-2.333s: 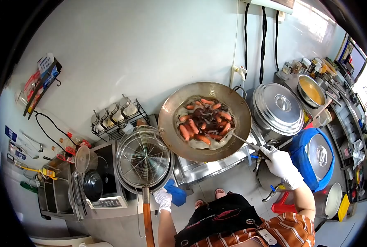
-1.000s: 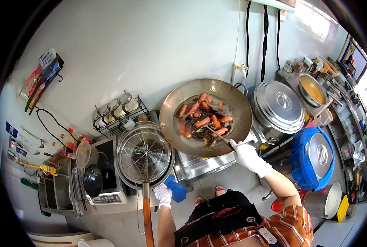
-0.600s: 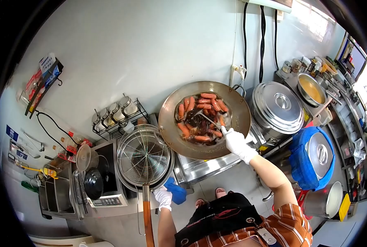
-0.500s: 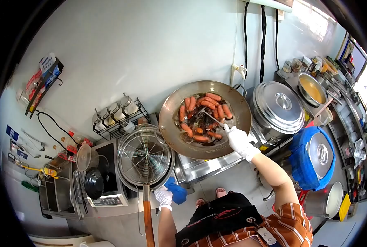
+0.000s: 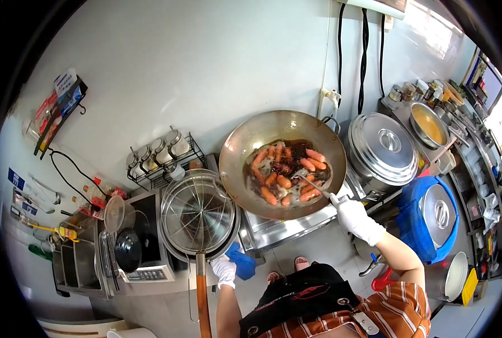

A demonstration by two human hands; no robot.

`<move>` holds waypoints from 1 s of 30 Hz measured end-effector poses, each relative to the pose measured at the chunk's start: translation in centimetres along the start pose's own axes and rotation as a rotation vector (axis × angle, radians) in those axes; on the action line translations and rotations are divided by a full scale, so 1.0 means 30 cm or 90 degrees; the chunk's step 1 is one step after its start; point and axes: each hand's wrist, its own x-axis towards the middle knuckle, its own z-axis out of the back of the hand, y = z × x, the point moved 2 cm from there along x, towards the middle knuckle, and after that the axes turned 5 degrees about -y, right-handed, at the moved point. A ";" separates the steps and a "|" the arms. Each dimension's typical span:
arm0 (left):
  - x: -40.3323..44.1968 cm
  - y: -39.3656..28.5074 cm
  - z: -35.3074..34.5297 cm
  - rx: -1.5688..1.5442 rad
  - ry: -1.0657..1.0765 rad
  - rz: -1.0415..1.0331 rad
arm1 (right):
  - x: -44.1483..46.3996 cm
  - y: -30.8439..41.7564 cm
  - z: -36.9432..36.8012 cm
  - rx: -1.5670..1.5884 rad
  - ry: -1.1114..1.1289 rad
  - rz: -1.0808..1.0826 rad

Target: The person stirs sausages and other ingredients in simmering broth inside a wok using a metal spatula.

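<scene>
My right hand (image 5: 357, 218), in a white glove, is closed around the handle of a long metal utensil (image 5: 318, 188). The utensil slants into a wide wok (image 5: 235, 169), and its head is hidden among the food. Reddish sausages (image 5: 269, 195) lie in dark, foaming liquid there. Low beside the pot at the left, my white-gloved left hand (image 5: 224, 271) is closed against a blue cloth (image 5: 242, 263); its fingertips are partly hidden. Just above that hand, a round wire strainer (image 5: 197, 211) with a wooden handle (image 5: 203, 298) rests over a metal pot (image 5: 234, 239).
A large lidded pot (image 5: 381, 149) stands right of the wok. Beyond it are a bowl of yellowish liquid (image 5: 429, 124) and a lidded container wrapped in blue (image 5: 414, 225). A jar rack (image 5: 159, 163) and an induction cooker (image 5: 144, 275) are at the left.
My right hand has moved right and slightly down, drawing the utensil toward the wok's right side. The sausages have shifted around in the liquid. My left hand has stayed in place.
</scene>
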 end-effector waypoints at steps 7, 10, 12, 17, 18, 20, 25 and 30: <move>0.002 0.020 -0.028 0.014 0.037 0.042 | 0.032 0.081 0.049 0.284 0.102 -0.024; 0.000 0.024 -0.031 0.024 0.014 0.020 | 0.104 0.115 -0.014 0.349 0.046 -0.024; 0.004 0.020 -0.025 0.012 0.049 0.047 | 0.160 0.137 -0.041 0.337 0.041 -0.023; 0.000 0.010 -0.010 -0.003 0.055 0.057 | 0.272 0.138 -0.123 0.223 -0.066 -0.026; -0.001 0.006 -0.003 0.001 0.049 0.035 | 0.285 0.132 -0.125 0.180 -0.082 -0.030; -0.001 0.001 0.009 0.004 0.043 0.016 | 0.296 0.111 -0.119 0.121 -0.111 -0.030; 0.001 0.014 -0.016 0.007 0.042 0.023 | 0.271 0.032 -0.101 0.079 -0.123 -0.022; 0.003 0.006 -0.015 0.030 0.025 0.029 | 0.180 -0.041 -0.008 0.111 -0.093 -0.050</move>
